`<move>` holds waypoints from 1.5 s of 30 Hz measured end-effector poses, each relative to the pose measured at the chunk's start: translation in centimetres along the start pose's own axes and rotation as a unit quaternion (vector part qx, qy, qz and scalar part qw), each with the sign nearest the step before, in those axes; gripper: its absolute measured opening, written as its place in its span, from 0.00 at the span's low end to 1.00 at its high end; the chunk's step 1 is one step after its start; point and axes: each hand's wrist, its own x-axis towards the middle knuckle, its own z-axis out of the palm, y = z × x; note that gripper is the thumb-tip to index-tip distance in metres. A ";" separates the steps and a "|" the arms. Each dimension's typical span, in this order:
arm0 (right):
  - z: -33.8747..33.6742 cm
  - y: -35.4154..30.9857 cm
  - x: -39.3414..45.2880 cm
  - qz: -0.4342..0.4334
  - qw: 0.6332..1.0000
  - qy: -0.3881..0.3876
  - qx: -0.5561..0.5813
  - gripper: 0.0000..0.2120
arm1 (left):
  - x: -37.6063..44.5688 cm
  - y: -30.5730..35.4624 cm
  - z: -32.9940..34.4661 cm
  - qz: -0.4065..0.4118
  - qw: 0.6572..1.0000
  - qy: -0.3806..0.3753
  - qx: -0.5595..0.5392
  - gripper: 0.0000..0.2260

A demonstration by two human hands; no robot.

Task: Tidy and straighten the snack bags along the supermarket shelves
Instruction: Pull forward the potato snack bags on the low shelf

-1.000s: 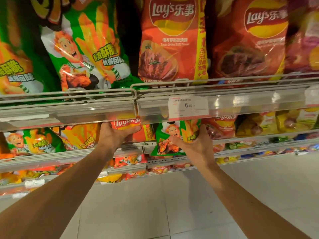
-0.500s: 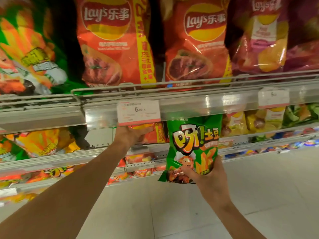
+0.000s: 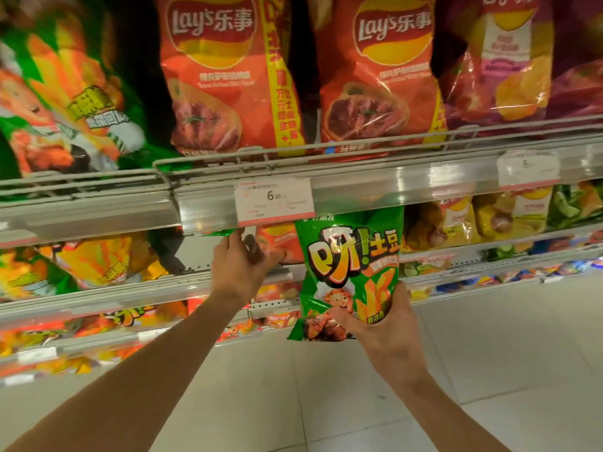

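The right hand pinches the green snack bag at its bottom edge, thumb across the front and fingers curled behind, so the bag stands upright in the air just below the price tag, out in front of the shelves and off them. The left hand reaches in below and a little left of that tag, its fingers loosely curled toward a red Lay's bag on the second shelf; the fingertips are blurred, and I cannot tell whether this grip has closed on anything or only touches (the shelf lip hides part of it). The tag sits on the clear strip of the upper shelf rail. Above it stand two big red Lay's bags, with large green bags up to its left and a purple bag up to its right. Right of the tag, under the rail, are yellow bags; to its lower left are orange and yellow bags. A pale tiled floor lies beneath everything.
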 end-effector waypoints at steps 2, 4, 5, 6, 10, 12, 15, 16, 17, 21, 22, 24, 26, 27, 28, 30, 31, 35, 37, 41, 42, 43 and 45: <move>2.1 -0.7 -0.6 -0.003 1.000 -0.010 0.000 0.31 | -2.2 -2.7 -1.8 0.065 0.994 0.044 0.079 0.27; 5.0 -1.7 -1.3 -0.002 1.000 -0.019 0.008 0.31 | -4.0 -5.6 -4.3 0.100 0.982 0.048 0.150 0.25; 6.7 -2.2 -1.6 -0.003 1.000 -0.021 0.011 0.31 | -4.6 -7.1 -5.7 0.109 0.976 0.048 0.180 0.24; 8.5 -2.8 -2.0 -0.004 1.000 -0.023 0.012 0.31 | -5.1 -8.7 -7.2 0.116 0.971 0.048 0.204 0.24; 15.5 -4.7 -2.9 0.006 1.000 -0.024 0.007 0.28 | -6.6 -14.7 -12.8 0.102 0.959 0.028 0.262 0.25; 18.5 -5.7 -2.7 0.004 1.000 -0.013 -0.013 0.27 | -6.7 -17.2 -14.9 0.094 0.954 0.009 0.284 0.28; 22.0 -7.0 -0.9 -0.022 0.998 0.024 -0.051 0.30 | -5.9 -19.6 -16.7 0.122 0.940 -0.012 0.317 0.32; 22.9 -7.4 0.1 -0.025 0.998 0.035 -0.047 0.32 | -5.6 -20.0 -17.0 0.134 0.939 -0.016 0.316 0.33; 23.5 -7.8 1.2 -0.026 0.998 0.044 -0.044 0.32 | -5.4 -20.3 -17.1 0.142 0.938 -0.017 0.316 0.33; 25.2 -8.8 5.0 -0.051 0.993 0.065 -0.088 0.35 | -5.3 -20.9 -16.9 0.143 0.937 -0.019 0.317 0.36; 25.4 -8.8 5.7 -0.053 0.993 0.062 -0.085 0.35 | -5.3 -20.9 -16.8 0.142 0.939 -0.020 0.313 0.36; 25.6 -8.4 6.6 -0.054 0.994 0.038 -0.086 0.36 | -5.2 -21.0 -16.7 0.137 0.940 -0.023 0.313 0.38; 25.7 -7.6 7.1 -0.043 0.995 0.023 -0.084 0.38 | -5.1 -21.1 -16.6 0.135 0.939 -0.028 0.315 0.38; 25.7 -7.3 7.1 -0.035 0.996 0.022 -0.078 0.38 | -5.0 -21.1 -16.6 0.133 0.940 -0.031 0.313 0.39; 25.7 -7.0 6.9 -0.023 0.997 0.024 -0.073 0.40 | -5.0 -21.1 -16.6 0.132 0.941 -0.033 0.310 0.39; 25.5 -6.4 6.6 -0.005 0.997 0.020 -0.070 0.44 | -5.0 -21.0 -16.6 0.131 0.943 -0.039 0.304 0.39; 25.4 -6.2 6.5 -0.005 0.997 0.013 -0.071 0.45 | -5.0 -21.0 -16.7 0.132 0.944 -0.039 0.301 0.39; 25.2 -5.9 7.0 0.001 0.994 -0.017 -0.105 0.48 | -5.2 -21.0 -16.6 0.139 0.944 -0.033 0.298 0.40; 25.4 -5.8 7.0 -0.007 0.989 -0.022 -0.147 0.48 | -5.2 -21.0 -16.4 0.140 0.942 -0.028 0.304 0.41; 25.2 -5.4 6.4 -0.025 0.984 -0.022 -0.176 0.43 | -5.3 -20.9 -16.3 0.147 0.945 -0.016 0.292 0.41; 24.9 -5.4 6.1 -0.033 0.983 -0.020 -0.180 0.42 | -5.3 -21.0 -16.4 0.148 0.947 -0.015 0.286 0.41; 24.7 -5.3 5.8 -0.042 0.982 -0.016 -0.185 0.42 | -5.3 -21.1 -16.4 0.149 0.948 -0.017 0.280 0.42; 24.2 -5.3 4.7 -0.064 0.980 -0.005 -0.191 0.42 | -5.3 -21.7 -16.6 0.149 0.951 -0.025 0.270 0.43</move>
